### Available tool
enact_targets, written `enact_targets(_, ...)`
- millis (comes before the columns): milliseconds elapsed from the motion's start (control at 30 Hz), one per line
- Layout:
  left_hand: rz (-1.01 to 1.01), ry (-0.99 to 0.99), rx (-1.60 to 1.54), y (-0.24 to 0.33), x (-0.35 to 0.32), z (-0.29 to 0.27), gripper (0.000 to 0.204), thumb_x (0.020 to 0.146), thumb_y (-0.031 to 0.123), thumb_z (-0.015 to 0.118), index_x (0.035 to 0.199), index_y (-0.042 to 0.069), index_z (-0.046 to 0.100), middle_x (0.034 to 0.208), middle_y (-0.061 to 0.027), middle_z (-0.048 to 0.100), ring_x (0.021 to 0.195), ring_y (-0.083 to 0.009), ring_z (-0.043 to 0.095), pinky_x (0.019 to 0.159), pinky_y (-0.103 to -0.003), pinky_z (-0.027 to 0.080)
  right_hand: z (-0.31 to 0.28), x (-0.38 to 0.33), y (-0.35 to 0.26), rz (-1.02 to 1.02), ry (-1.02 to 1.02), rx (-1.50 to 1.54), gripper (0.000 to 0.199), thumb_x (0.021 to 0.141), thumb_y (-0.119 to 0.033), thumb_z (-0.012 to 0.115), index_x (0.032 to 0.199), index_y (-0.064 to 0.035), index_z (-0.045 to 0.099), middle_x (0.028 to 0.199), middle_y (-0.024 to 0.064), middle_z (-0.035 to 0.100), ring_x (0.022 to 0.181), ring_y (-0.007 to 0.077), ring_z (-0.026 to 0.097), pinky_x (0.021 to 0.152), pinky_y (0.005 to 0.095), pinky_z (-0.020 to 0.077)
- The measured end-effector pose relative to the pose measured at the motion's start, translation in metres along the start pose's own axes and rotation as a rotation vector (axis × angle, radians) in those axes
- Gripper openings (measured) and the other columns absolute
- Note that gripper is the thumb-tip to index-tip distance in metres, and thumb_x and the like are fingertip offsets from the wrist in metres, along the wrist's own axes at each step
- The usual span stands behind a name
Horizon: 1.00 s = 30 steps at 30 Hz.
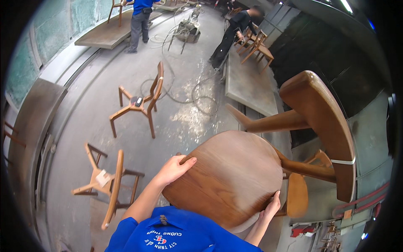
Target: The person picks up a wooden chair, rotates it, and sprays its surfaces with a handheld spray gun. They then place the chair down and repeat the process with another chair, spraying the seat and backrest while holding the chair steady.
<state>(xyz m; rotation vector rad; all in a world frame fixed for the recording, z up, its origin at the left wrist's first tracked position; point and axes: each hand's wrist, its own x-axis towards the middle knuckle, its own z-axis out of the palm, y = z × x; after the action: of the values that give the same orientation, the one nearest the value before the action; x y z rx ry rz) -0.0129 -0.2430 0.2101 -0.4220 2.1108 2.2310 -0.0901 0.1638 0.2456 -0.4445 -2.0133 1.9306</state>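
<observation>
A brown wooden chair (226, 172) with a rounded, glossy seat is held up in front of my body. Its curved backrest (325, 111) stands off to the right, with a thin white band around it. My left hand (176, 169) grips the seat's left edge, thumb on top and the fingers mostly hidden beneath. On the near right edge, my right hand (270, 206) closes around the rim. Most of the chair's underside is out of sight.
Two seatless chair frames stand on the floor at left, one (140, 101) farther off, one (109, 180) nearer. A hose (205, 101) loops across the floor. Two people work by low platforms (247, 84) at the back. Another chair (297, 195) stands behind mine.
</observation>
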Motion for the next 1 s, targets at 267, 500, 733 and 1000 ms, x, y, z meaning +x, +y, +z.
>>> enact_targets(267, 0.076, 0.206, 0.134, 0.062, 0.199, -0.017, 0.059, 0.097, 0.056, 0.059, 0.097, -0.002, 0.07, 0.077, -0.0086, 0.067, 0.075, -0.0143, 0.061, 0.07, -0.034, 0.049, 0.165, 0.194, -0.003, -0.032, -0.096, 0.091, 0.049, 0.102, -0.04, 0.059, 0.114, 0.0068, 0.067, 0.112, 0.0094, 0.069, 0.103, 0.0147, 0.059, 0.094, 0.0311, 0.0453)
enact_targets(500, 0.075, 0.288, -0.025, 0.092, 0.35, -0.063, 0.057, 0.097, 0.053, 0.061, 0.092, -0.003, 0.067, 0.072, -0.004, 0.063, 0.07, -0.0121, 0.054, 0.064, -0.033, 0.045, 0.314, 0.321, -0.007, -0.057, -0.18, 0.024, 0.049, 0.102, -0.041, 0.059, 0.112, 0.0066, 0.068, 0.108, 0.0089, 0.069, 0.097, 0.0141, 0.06, 0.088, 0.0297, 0.0458)
enact_targets(733, 0.176, 0.273, -0.019, 0.115, 0.53, -0.162, 0.057, 0.097, 0.053, 0.059, 0.102, -0.003, 0.07, 0.071, -0.0078, 0.063, 0.069, -0.016, 0.058, 0.067, -0.036, 0.048, 0.503, 0.429, -0.004, 0.009, -0.213, -0.016, 0.056, 0.1, -0.046, 0.06, 0.12, 0.0063, 0.066, 0.111, 0.0093, 0.068, 0.105, 0.0177, 0.061, 0.093, 0.0325, 0.0476)
enact_targets(1000, 0.206, 0.427, 0.076, 0.167, 0.689, -0.253, 0.068, 0.093, 0.064, 0.059, 0.083, -0.003, 0.066, 0.064, -0.0095, 0.057, 0.065, -0.0174, 0.056, 0.061, -0.037, 0.045, 0.689, 0.528, -0.011, 0.011, -0.231, 0.016, 0.065, 0.098, -0.048, 0.062, 0.129, 0.0086, 0.059, 0.131, 0.014, 0.059, 0.118, 0.0213, 0.055, 0.105, 0.0364, 0.0414)
